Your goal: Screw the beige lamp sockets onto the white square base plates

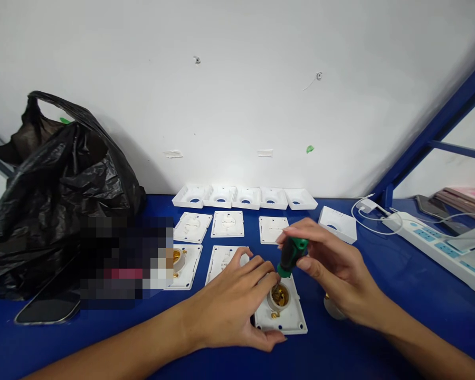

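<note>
My right hand (340, 269) is closed around a short green and black screwdriver (293, 253), thumb and fingers pinching its handle. The tool points down into the round, brass-lined socket (280, 296) of a white square plate (295, 323); its tip is hard to see there. Steadying that plate, my left hand (237, 303) grips it from the left, with the thumb at the near edge and the fingertips by the socket rim. A small brass piece (275, 315) sits on the plate just below the socket. Another rounded part (333, 309) lies partly hidden under my right hand.
Behind my hands lie several white plates (227, 224), and a row of white box covers (246, 198) stands along the wall. One more cover (338, 224) is at right. A black plastic bag (63, 184) and a phone (49, 303) are left; a power strip (439, 245) is right.
</note>
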### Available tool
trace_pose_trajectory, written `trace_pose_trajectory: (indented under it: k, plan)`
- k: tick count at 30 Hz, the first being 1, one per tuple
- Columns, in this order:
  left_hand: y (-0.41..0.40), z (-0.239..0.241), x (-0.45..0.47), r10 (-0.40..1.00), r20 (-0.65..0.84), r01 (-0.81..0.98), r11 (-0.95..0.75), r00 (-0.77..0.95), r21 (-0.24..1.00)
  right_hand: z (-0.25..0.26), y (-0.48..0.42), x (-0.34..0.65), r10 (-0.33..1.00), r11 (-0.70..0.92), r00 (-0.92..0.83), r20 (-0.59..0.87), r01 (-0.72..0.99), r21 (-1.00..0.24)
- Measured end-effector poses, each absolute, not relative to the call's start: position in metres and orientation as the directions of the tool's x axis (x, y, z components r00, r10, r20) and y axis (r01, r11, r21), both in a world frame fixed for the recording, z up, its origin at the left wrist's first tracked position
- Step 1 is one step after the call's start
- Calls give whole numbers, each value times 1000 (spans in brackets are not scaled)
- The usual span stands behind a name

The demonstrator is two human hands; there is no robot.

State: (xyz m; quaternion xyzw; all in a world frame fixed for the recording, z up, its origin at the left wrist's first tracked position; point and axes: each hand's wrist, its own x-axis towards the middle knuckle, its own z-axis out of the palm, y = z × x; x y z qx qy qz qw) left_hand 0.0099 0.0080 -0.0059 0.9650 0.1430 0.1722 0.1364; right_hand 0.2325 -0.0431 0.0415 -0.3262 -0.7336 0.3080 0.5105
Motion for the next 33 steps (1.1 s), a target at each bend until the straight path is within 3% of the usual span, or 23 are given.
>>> trace_pose_trajectory:
  k: [2, 6, 15, 29, 33]
  plan:
    - [8, -6, 10, 327, 293, 233, -921, 899, 314, 45, -44, 233, 800, 557, -338, 495, 113, -823]
    - [7, -3, 9, 341, 285, 247, -915, 896, 319, 48, -44, 234, 784, 586, -297, 546, 65, -807]
    - [8, -3, 8, 347, 269, 245, -905, 899, 348, 49, -39, 235, 781, 493, -390, 488, -94, -865]
    - [9, -5, 9, 336, 282, 233, -910, 899, 343, 45, -36, 239, 837, 393, -349, 421, -151, -907]
    - [9, -8, 9, 322, 328, 216, -923, 888, 319, 47, -35, 239, 868, 382, -262, 422, -191, -904]
